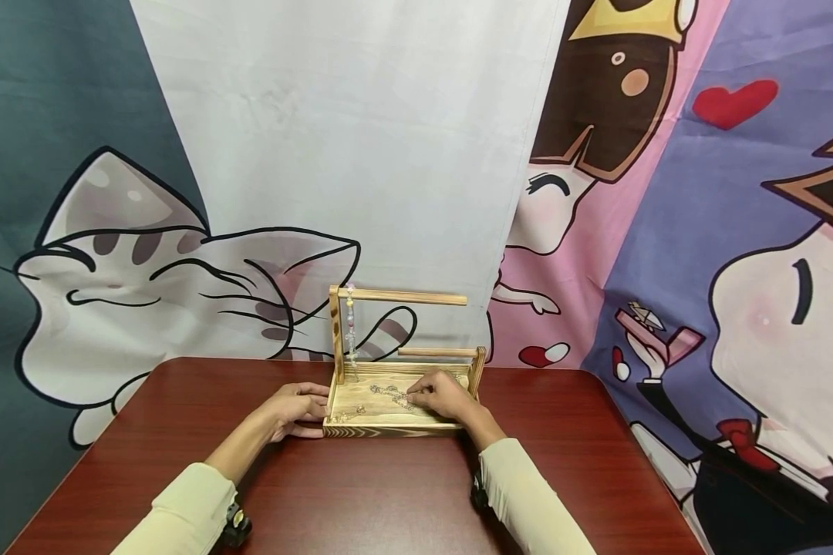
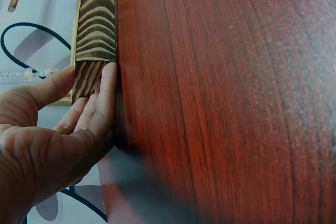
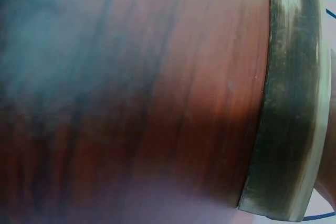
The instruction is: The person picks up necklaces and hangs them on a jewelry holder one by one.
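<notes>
A wooden jewelry stand [image 1: 396,432] with a shallow tray base sits on the table. At its front left corner, my left hand [image 1: 295,412] grips the tray end, the thumb on one side and the fingers on the other, as the left wrist view shows. My right hand [image 1: 444,395] reaches into the tray, where thumb and fingertips pinch a silvery chain [image 1: 382,391] lying on the tray floor. A gold-toned chain [image 1: 350,415] lies in the tray's left front. From the upper bar [image 1: 409,297] hangs a beaded strand [image 1: 350,324] beside the left post.
A lower bar [image 1: 433,352] juts left from the short right post [image 1: 477,370]. The reddish-brown table [image 1: 361,493] extends on all sides of the stand. Behind it hangs a printed cloth [image 1: 361,139] with cartoon figures.
</notes>
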A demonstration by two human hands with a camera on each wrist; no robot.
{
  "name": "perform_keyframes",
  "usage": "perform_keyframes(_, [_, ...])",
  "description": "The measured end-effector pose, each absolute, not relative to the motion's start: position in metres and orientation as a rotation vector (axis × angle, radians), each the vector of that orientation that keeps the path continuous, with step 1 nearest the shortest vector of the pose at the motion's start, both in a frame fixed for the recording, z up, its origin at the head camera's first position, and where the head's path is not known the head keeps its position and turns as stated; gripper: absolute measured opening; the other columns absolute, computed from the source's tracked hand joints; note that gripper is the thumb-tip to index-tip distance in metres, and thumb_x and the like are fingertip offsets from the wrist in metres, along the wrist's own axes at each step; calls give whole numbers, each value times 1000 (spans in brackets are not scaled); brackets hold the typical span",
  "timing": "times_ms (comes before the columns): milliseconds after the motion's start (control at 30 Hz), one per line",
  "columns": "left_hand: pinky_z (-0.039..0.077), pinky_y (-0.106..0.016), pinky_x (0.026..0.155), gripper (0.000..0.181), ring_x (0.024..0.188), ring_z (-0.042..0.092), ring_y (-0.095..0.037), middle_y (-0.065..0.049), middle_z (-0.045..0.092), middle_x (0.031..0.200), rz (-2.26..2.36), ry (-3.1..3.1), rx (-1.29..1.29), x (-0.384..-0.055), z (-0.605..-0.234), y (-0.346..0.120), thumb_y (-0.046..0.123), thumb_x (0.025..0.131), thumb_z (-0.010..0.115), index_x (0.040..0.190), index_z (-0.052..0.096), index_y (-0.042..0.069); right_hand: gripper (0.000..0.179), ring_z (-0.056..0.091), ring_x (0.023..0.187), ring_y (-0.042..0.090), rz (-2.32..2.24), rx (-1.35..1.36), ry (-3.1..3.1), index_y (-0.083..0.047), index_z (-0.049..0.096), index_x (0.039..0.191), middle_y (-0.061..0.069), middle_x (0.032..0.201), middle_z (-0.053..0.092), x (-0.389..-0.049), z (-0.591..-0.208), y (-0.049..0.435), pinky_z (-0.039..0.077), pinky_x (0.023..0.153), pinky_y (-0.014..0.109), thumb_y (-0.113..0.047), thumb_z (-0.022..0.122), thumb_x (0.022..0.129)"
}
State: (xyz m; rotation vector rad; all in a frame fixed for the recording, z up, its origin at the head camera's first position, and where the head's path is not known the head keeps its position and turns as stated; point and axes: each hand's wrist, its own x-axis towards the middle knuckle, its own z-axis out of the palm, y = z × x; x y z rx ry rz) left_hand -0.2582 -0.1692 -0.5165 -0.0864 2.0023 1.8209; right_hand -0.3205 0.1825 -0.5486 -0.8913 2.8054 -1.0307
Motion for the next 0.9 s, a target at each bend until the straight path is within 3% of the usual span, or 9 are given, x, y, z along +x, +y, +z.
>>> perform_keyframes(200, [72, -49, 86, 63, 100, 77, -20, -35, 58, 155, 1820, 2004, -91, -258, -516, -169, -7, 99, 67, 158, 47, -12, 11, 73, 97, 11, -1030, -945, 2795, -7, 90, 105, 8, 104, 87, -321, -548, 182, 61, 89, 25, -14, 82, 103])
perform_keyframes(433, [72, -49, 87, 63, 100, 77, -20, -35, 58, 154, 1822, 2007, -94, -257, -516, -168, -7, 99, 68, 157, 47, -12, 8, 60, 83, 0, -1077, -884, 2760, -7, 87, 103, 6, 98, 84, -317, -546, 179, 56, 80, 21, -12, 81, 103])
perform_keyframes(900, [72, -49, 86, 63, 101, 77, -23, -35, 59, 155, 1810, 2014, -100, -256, -511, -168, -6, 98, 69, 158, 47, -12, 13, 62, 89, 6, -1271, -773, 2667, -2, 83, 104, 8, 102, 79, -316, -549, 178, 54, 80, 21, -11, 74, 107])
